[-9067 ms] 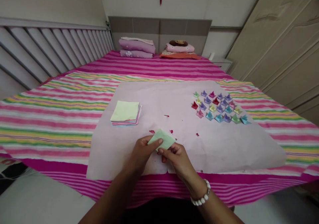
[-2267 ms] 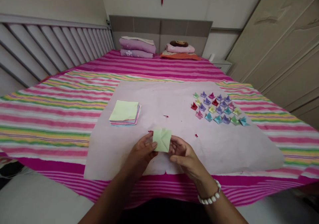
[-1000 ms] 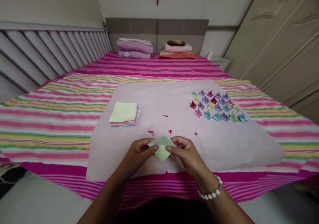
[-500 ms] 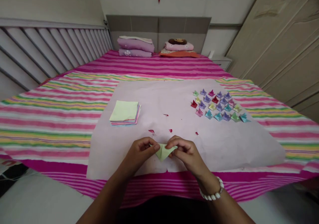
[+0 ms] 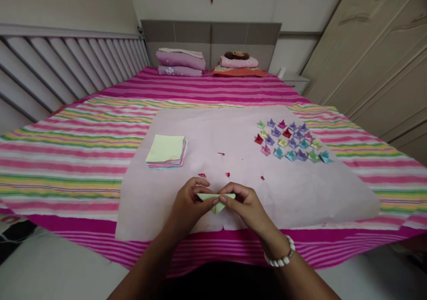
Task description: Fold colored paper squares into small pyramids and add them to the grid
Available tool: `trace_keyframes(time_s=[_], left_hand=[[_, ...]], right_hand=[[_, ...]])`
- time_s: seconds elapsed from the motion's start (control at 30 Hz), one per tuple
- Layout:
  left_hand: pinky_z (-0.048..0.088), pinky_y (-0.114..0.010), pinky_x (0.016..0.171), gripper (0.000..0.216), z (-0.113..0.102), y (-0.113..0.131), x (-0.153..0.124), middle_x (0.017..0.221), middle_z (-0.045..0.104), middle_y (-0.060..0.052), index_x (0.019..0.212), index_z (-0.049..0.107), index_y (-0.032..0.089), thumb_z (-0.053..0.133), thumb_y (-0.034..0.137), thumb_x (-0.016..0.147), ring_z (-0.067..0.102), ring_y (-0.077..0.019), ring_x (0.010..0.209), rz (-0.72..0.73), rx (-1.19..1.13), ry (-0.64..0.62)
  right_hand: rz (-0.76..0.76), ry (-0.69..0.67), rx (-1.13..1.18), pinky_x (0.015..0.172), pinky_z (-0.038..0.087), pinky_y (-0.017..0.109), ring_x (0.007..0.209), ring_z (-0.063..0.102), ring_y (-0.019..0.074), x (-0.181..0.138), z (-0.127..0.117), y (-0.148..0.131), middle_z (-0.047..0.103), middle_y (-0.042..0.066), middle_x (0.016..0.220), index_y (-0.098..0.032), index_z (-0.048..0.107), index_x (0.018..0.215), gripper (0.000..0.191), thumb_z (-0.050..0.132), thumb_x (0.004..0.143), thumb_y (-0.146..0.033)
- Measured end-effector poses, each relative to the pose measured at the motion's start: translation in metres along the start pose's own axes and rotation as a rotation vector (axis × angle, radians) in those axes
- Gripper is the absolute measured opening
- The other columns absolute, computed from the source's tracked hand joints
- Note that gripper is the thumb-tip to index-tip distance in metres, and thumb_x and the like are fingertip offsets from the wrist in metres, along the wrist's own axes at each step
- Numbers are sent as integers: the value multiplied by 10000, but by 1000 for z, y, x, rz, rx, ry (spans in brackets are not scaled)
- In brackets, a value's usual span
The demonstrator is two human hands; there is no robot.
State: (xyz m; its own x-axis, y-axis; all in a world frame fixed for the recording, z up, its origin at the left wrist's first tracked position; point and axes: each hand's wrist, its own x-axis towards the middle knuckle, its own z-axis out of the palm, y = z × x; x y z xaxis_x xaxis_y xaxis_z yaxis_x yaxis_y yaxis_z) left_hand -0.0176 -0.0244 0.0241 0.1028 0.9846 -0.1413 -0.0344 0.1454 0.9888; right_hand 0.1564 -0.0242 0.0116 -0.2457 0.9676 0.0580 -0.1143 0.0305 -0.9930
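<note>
A pale green folded piece of origami paper [image 5: 218,208], triangular with its point toward me, is held between both hands above the front of the large sheet. My left hand [image 5: 191,202] grips its left side, thumb pressed on the near face. My right hand [image 5: 242,202] pinches it from the right, and the two thumb tips nearly meet at the middle. The fingers behind the paper are partly hidden. A white bead bracelet [image 5: 280,261] circles my right wrist.
A stack of square coloured paper [image 5: 166,149] lies left on the pale sheet [image 5: 213,126]. Several small folded paper figures [image 5: 292,143] stand in rows at the right. Red scraps [image 5: 227,174] lie just beyond my hands. Folded bedding [image 5: 181,62] sits by the headboard.
Both thumbs have moved inward to the middle of the green paper. Its top edge now shows as a straight, wide fold, and the left fingers have lifted slightly.
</note>
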Motion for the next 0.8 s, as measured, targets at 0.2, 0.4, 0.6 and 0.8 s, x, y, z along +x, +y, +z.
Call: trace_keyframes(time_s=[0.2, 0.4, 0.6, 0.8], left_hand=[[468, -278, 680, 276, 4, -7, -1, 721, 674, -6, 823, 647, 152, 780, 319, 648, 609, -152, 699, -55, -60, -88], [446, -293, 677, 213, 4, -15, -3, 664, 654, -14, 793, 685, 144, 676, 355, 763, 589, -160, 671, -35, 87, -159], [425, -282, 653, 212, 4, -12, -3, 665, 658, -18, 755, 675, 151, 642, 357, 788, 583, -160, 662, 5, 178, -195], [424, -272, 609, 262, 6, -11, 1, 585, 623, 2, 627, 630, 162, 657, 390, 755, 557, -143, 585, -8, 165, -62]], right_hand=[[-19, 121, 7, 588, 409, 270, 604, 526, 142, 2, 10, -2, 614, -7, 632, -195, 662, 682, 196, 718, 759, -366], [-41, 134, 33, 616, 448, 290, 610, 571, 156, 2, 11, -3, 640, 0, 635, -196, 659, 684, 180, 727, 752, -348], [-1, 126, 39, 620, 441, 302, 588, 566, 155, 4, 9, -1, 646, 4, 613, -188, 665, 673, 172, 726, 749, -329], [33, 262, 145, 612, 399, 278, 588, 509, 132, 6, 9, 7, 622, -16, 597, -192, 679, 624, 167, 761, 696, -318]])
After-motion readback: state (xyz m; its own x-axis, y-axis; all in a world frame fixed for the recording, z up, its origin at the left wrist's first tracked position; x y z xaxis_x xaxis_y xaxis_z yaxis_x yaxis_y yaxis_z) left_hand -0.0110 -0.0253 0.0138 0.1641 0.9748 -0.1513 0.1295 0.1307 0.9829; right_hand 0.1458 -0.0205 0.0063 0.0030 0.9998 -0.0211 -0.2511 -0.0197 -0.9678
